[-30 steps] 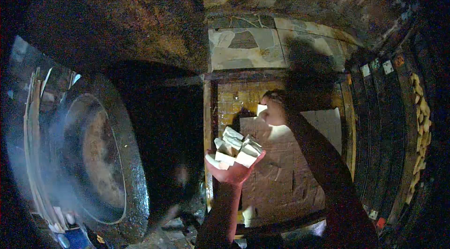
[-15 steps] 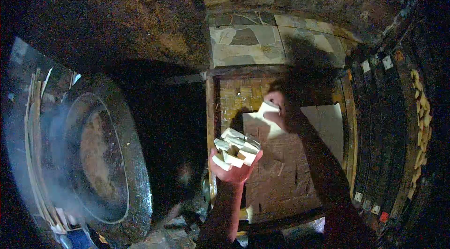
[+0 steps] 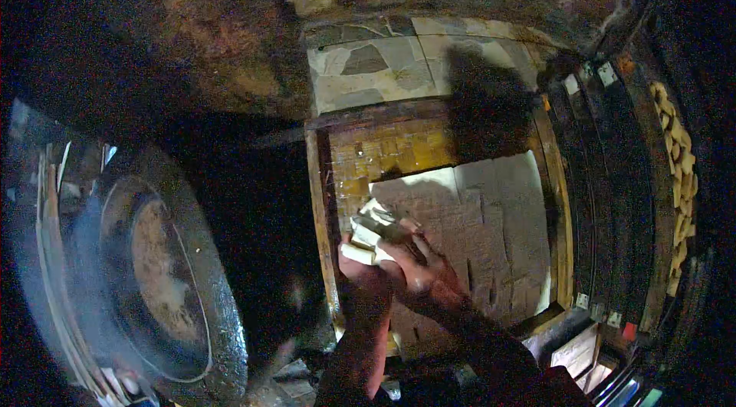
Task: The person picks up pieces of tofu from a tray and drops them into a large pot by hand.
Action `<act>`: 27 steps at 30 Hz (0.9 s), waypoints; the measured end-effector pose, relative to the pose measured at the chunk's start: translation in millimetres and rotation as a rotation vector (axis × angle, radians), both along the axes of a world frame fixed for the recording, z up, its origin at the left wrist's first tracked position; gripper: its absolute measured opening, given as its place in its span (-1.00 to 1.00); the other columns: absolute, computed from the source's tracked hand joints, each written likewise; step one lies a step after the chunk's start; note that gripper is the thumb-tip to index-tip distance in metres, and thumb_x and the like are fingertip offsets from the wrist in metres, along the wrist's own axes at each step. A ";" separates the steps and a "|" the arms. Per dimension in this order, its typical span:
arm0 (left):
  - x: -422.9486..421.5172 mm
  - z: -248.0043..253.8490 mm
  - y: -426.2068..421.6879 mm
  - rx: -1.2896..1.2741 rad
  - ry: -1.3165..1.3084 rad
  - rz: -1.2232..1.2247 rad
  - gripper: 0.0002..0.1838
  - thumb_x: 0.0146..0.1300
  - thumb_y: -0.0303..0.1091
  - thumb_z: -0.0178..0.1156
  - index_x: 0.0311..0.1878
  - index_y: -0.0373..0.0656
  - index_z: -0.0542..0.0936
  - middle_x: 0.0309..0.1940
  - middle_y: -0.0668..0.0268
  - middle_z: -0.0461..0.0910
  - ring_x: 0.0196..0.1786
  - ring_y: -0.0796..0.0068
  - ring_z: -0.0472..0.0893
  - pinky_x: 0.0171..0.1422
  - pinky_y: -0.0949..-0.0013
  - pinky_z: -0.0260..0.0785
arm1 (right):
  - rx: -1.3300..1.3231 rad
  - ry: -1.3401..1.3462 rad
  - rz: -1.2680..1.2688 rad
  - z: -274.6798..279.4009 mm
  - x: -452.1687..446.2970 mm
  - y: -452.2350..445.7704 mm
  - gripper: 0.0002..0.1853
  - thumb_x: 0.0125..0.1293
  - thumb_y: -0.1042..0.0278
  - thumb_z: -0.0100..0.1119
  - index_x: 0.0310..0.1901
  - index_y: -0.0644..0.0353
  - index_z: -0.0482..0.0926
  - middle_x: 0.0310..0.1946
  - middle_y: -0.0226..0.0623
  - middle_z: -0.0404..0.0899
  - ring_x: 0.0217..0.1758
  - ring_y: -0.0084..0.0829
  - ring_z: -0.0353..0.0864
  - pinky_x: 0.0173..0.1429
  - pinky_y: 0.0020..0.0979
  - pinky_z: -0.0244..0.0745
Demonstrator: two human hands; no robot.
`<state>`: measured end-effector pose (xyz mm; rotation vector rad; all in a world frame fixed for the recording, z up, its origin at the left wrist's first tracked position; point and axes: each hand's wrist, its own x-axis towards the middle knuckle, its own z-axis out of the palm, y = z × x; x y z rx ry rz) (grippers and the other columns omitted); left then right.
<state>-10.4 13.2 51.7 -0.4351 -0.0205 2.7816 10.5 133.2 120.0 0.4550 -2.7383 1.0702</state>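
Observation:
Several white tofu-like blocks (image 3: 366, 232) are heaped in my left hand (image 3: 366, 273), its fingers cupped around them from below. My right hand (image 3: 425, 265) reaches across from the right, with its fingers stretched over the blocks and partly covering them; blur hides whether it grips one. Both hands are above the left side of a wood-framed tray (image 3: 566, 254) with a woven bamboo base (image 3: 360, 150). Pale blocks (image 3: 498, 215) lie close together in rows over much of the tray, many of them in shadow.
To the left stands a large round pan (image 3: 172, 269) with steam or smoke over it, beside long thin sticks (image 3: 57, 254). Dark stacked frames (image 3: 613, 200) stand on the right, with yellowish pieces (image 3: 675, 177) along their outer side. A stone-patterned ledge (image 3: 368, 62) lies behind the tray.
My right hand has come back from the tray's far part, where it held a white block, to the heap in my left hand. The view has shifted.

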 end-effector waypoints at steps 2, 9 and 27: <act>3.4 -2.2 3.2 0.078 -0.085 0.069 -0.36 0.33 0.12 -0.10 0.20 -0.25 0.46 0.04 0.04 0.58 0.01 0.06 0.61 0.10 -0.01 0.49 | -0.071 -0.073 0.035 -4.0 5.8 7.6 -0.69 0.33 0.21 0.20 0.05 0.12 0.58 0.05 0.12 0.49 0.12 0.07 0.53 0.17 -0.19 0.48; 10.7 -26.2 -2.3 -0.105 0.083 0.157 -0.39 0.33 0.10 -0.07 0.16 -0.27 0.47 -0.01 -0.04 0.59 -0.13 -0.10 0.64 -0.07 -0.17 0.56 | -0.055 -0.248 -0.131 -27.1 18.8 44.9 -0.57 0.36 0.14 0.09 0.09 0.32 0.54 0.07 0.04 0.49 0.12 0.10 0.47 0.19 -0.02 0.40; 58.7 -47.4 -22.0 0.451 -0.138 -0.014 -0.28 0.09 0.15 0.23 0.23 -0.11 0.45 0.09 0.10 0.53 0.15 0.07 0.52 0.22 -0.12 0.37 | -0.156 -0.087 -0.120 -32.1 16.3 29.3 -0.50 0.18 0.21 0.40 0.11 0.21 0.51 0.09 -0.08 0.51 0.16 -0.10 0.49 0.25 -0.17 0.39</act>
